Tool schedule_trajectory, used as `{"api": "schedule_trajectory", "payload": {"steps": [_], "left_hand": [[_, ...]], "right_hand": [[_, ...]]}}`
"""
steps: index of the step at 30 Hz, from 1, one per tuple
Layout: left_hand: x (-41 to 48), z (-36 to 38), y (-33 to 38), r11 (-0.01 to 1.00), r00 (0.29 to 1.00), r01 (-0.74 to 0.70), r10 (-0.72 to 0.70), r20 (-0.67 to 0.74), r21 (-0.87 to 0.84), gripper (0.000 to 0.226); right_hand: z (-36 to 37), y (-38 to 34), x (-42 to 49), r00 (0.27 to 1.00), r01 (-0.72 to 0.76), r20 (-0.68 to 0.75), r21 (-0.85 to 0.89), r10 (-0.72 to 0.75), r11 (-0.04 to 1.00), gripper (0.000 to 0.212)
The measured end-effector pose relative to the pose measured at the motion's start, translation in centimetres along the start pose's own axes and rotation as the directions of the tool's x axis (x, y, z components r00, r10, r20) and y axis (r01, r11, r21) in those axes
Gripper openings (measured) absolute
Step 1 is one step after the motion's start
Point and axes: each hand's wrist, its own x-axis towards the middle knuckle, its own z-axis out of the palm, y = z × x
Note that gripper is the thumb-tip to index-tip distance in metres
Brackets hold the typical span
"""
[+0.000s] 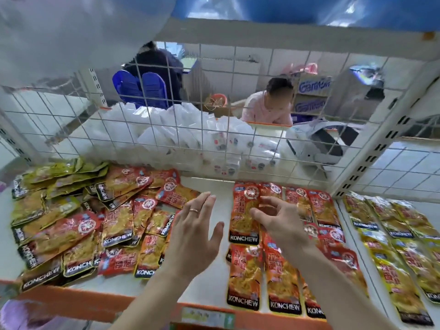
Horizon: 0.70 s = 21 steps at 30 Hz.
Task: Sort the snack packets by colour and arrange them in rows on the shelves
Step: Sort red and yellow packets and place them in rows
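Observation:
A loose heap of red and yellow-green snack packets (95, 225) covers the left of the white shelf (214, 186). Red packets (245, 270) lie in neat rows at the middle right, and yellow packets (390, 253) form rows at the far right. My left hand (192, 234) hovers flat with spread fingers over the bare strip between heap and rows, holding nothing. My right hand (278, 220) sits over the back red row, fingers loosely bent, its fingertips at a red packet (242, 217); no grip on it shows.
A white wire grid (214, 129) closes the back of the shelf, with white packs stacked behind it. The shelf's orange front edge (100, 303) runs below my arms. A slotted white upright (371, 163) stands at the back right. Two people are beyond the grid.

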Motion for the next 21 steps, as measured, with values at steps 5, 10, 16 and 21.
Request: {"api": "schedule_trajectory", "payload": {"steps": [5,10,16,21], "left_hand": [[2.7,0.8,-2.1,0.997,0.998,-0.059,0.06,0.017,-0.044,0.061],[3.9,1.4,-3.8,0.995,0.996,-0.079,0.082,0.043,-0.055,0.059],[5.1,1.3,-5.4,0.996,0.993,-0.082,0.083,0.084,-0.023,0.06],[6.0,1.6,-6.0,0.996,0.991,-0.087,0.088,0.104,-0.01,0.061]], "right_hand": [[2.4,0.3,2.5,0.998,-0.008,-0.067,-0.152,-0.002,0.988,0.034],[4.6,0.6,5.3,0.995,0.009,-0.096,-0.266,-0.036,0.964,0.032],[6.3,0.5,7.4,0.992,0.016,-0.111,-0.386,-0.064,0.922,0.038],[7.3,0.8,8.2,0.991,0.003,-0.111,-0.525,-0.071,0.851,0.039]]}}
